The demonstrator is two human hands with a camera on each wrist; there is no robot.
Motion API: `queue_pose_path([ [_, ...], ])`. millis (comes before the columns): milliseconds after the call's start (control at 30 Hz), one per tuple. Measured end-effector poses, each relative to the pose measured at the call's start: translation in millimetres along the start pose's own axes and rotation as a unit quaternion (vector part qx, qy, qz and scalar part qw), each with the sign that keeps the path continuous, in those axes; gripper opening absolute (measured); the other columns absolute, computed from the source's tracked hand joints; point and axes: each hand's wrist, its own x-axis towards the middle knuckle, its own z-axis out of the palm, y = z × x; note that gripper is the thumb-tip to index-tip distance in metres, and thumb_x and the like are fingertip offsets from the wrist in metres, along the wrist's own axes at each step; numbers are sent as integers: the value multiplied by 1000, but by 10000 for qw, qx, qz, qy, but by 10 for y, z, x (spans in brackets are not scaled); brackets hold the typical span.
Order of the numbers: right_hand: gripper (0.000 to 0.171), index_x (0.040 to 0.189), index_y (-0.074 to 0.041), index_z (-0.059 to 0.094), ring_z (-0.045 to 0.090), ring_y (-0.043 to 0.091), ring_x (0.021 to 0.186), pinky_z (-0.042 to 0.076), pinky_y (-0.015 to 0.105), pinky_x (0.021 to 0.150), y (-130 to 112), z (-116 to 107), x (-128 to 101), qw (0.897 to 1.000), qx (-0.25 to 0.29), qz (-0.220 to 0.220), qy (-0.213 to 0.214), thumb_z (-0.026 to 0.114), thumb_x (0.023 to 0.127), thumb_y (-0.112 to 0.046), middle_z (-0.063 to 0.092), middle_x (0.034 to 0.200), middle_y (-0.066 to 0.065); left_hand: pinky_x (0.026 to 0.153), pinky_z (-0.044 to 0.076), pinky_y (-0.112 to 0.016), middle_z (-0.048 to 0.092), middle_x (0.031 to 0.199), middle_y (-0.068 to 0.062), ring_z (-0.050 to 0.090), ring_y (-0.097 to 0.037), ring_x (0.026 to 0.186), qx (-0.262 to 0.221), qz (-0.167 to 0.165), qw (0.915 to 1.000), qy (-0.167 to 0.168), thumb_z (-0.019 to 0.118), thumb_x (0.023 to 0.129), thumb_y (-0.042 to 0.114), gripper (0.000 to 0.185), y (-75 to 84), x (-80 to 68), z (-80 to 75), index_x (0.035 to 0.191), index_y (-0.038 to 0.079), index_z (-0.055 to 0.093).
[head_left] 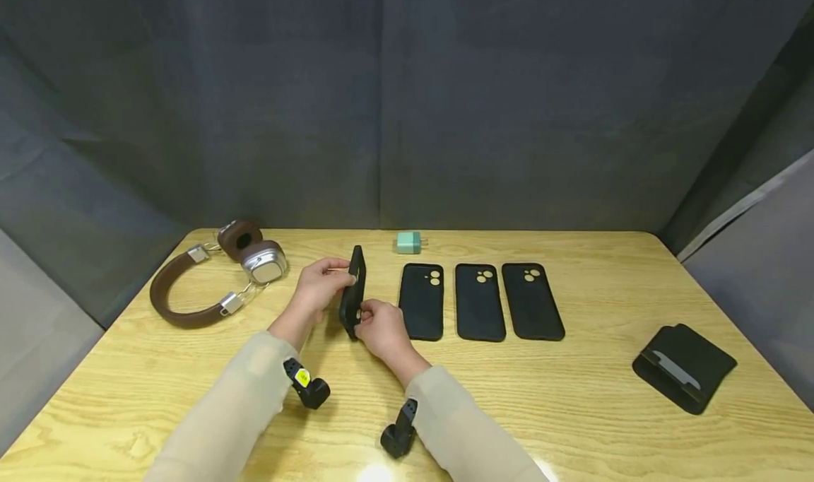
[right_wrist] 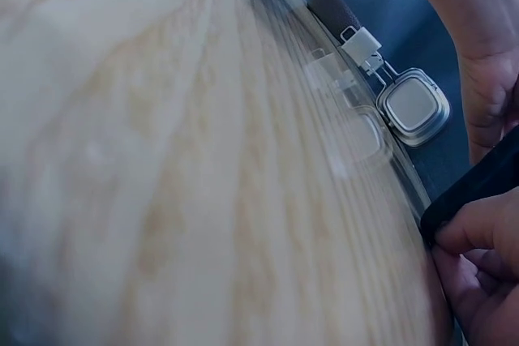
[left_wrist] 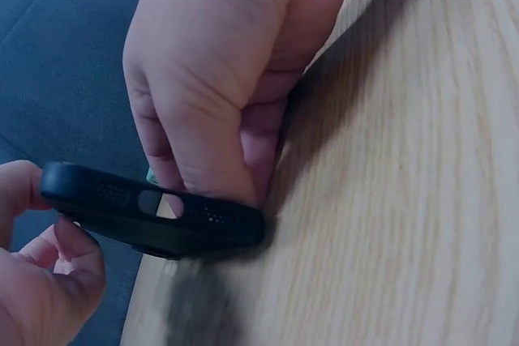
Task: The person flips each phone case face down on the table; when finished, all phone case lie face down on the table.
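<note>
A black phone case (head_left: 355, 295) stands on its long edge over the table, one end towards me. High on its far part, my left hand (head_left: 318, 284) grips it between thumb and fingers. My right hand (head_left: 384, 328) pinches its near, lower part. In the left wrist view, light passes through the port cutout in the end of the case (left_wrist: 154, 207), beside rows of small speaker holes. The right wrist view shows only one dark corner of the case (right_wrist: 466, 196) under the right thumb. Three more black phone cases (head_left: 422, 312) lie flat to the right.
Brown headphones (head_left: 191, 318) with silver ear cups lie at the left. Behind the flat cases is a small teal plug charger (head_left: 409, 242). A black pouch (head_left: 687, 365) with a grey insert lies at the right. A dark curtain (head_left: 407, 100) hangs behind the wooden table (head_left: 572, 411).
</note>
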Motion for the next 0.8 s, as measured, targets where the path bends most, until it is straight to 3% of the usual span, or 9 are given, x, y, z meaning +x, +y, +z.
queue_pose_path([
  [233, 31, 110, 2, 64, 59, 18, 79, 50, 33, 73, -15, -31, 12, 9998, 122, 159, 27, 68, 79, -3, 64, 88, 8, 64, 45, -25, 60, 88, -5, 53, -10, 66, -325, 0, 9995, -65, 60, 82, 2, 38, -18, 32, 21, 120, 1, 57],
  [400, 32, 110, 2, 64, 59, 16, 79, 50, 31, 71, 24, -9, -25, 9959, 784, 452, 87, 68, 79, -4, 64, 88, 8, 60, 44, -22, 60, 89, -6, 53, -11, 66, -387, 3, 9992, -100, 60, 82, 1, 38, -39, 24, 55, 120, 1, 56],
  [567, 32, 111, 4, 63, 56, 14, 78, 48, 26, 69, 33, 14, -110, 9812, 1793, 642, 306, 66, 81, -5, 63, 89, 8, 62, 44, -23, 58, 87, -4, 52, -10, 67, -343, 51, 9994, -76, 60, 82, 1, 37, -35, -7, 78, 119, 1, 57],
  [800, 38, 122, 2, 58, 64, 20, 87, 53, 30, 76, -119, -54, -201, 9586, 2787, 513, 279, 58, 87, -14, 64, 102, 14, 62, 43, -25, 57, 91, -6, 52, -11, 66, -288, 9, 9995, -100, 60, 83, 3, 38, -3, -28, 83, 120, 4, 56],
])
